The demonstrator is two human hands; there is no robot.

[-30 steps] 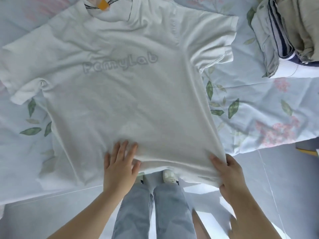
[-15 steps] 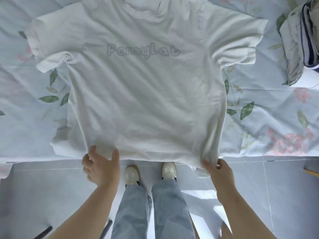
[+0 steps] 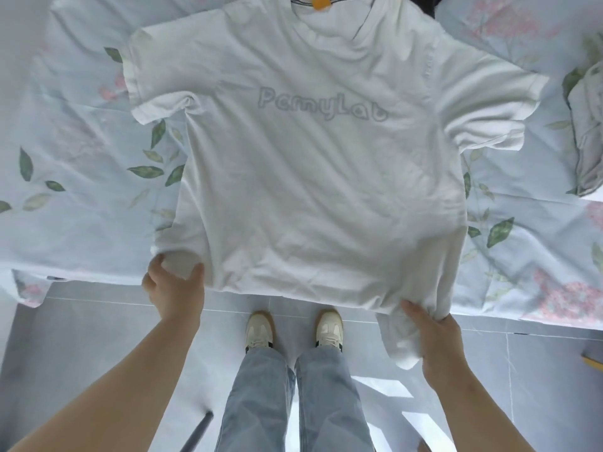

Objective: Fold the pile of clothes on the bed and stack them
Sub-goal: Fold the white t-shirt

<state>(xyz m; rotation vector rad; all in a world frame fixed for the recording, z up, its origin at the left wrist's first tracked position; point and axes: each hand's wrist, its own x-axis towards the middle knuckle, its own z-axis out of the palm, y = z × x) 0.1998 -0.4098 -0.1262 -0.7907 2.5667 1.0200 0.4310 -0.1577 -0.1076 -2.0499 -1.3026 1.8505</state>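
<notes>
The white T-shirt (image 3: 313,177) lies spread face up on the bed (image 3: 75,203), collar at the far side and hem hanging just over the near edge, where you stand. This orientation puts the hem within reach of both hands and leaves the full body of the shirt supported by the mattress.

Your left hand (image 3: 174,288) is closed on the left hem corner, thumb on one side and fingers on the other, pinching the cloth. Your right hand (image 3: 437,344) is closed on the right hem corner, where the fabric is bunched and a loose flap hangs below the bed edge. Holding both corners places the hem under tension across its width; this appears intended to draw wrinkles out of the body before the first fold.

Both short sleeves lie flat and extended outward, so they are clear for folding inward. The left sleeve shows a small pucker at the armpit.

A stack of folded clothes (image 3: 587,135) sits at the right edge of the bed, well apart from the shirt. This is probably where the shirt goes once folded.

Note the bunched right corner: if not evened out, it may carry a crease into the fold.
</notes>
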